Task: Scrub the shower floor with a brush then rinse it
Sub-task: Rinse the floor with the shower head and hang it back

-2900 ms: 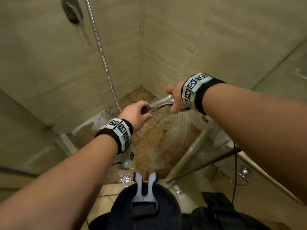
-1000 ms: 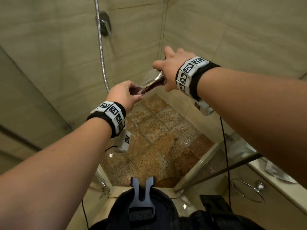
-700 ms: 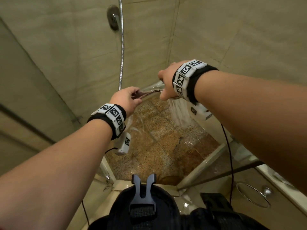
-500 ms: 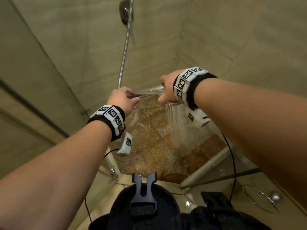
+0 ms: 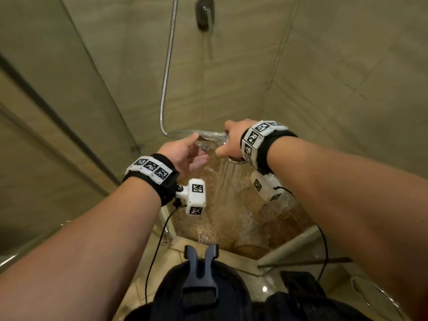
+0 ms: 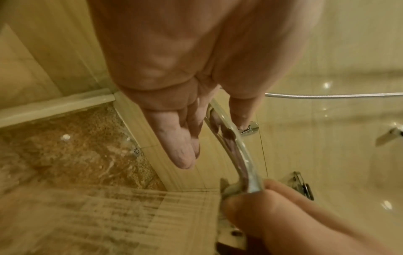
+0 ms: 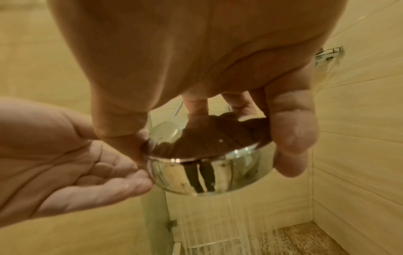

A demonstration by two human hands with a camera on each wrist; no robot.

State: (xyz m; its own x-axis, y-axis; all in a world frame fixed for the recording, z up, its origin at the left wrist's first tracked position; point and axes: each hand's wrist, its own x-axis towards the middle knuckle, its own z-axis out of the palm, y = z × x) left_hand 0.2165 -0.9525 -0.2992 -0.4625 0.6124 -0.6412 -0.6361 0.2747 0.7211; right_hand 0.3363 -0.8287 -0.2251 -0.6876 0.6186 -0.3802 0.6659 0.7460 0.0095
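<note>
My right hand [image 5: 229, 143] grips the round chrome shower head [image 7: 207, 165] from above, thumb and fingers curled round its rim. Water streams [image 5: 223, 186] from it straight down onto the wet brown stone shower floor [image 5: 243, 225]. The head's chrome handle [image 6: 231, 146] runs left to the metal hose [image 5: 168, 66]. My left hand [image 5: 193, 156] hovers just under and beside that handle with palm open and fingers relaxed, holding nothing. In the left wrist view its fingers [image 6: 181, 148] lie straight alongside the handle. No brush is in view.
A small round drain [image 5: 204, 147] sits at the floor's far corner. Beige tiled walls close in the back and right, with a chrome valve [image 5: 203, 12] high up. A glass panel [image 5: 69, 117] stands at left, and a raised threshold [image 5: 284, 245] runs at the front.
My left hand let go of the handle's end and opened. The shower head moved slightly lower, and it now sprays straight down while my right hand keeps its grip.
</note>
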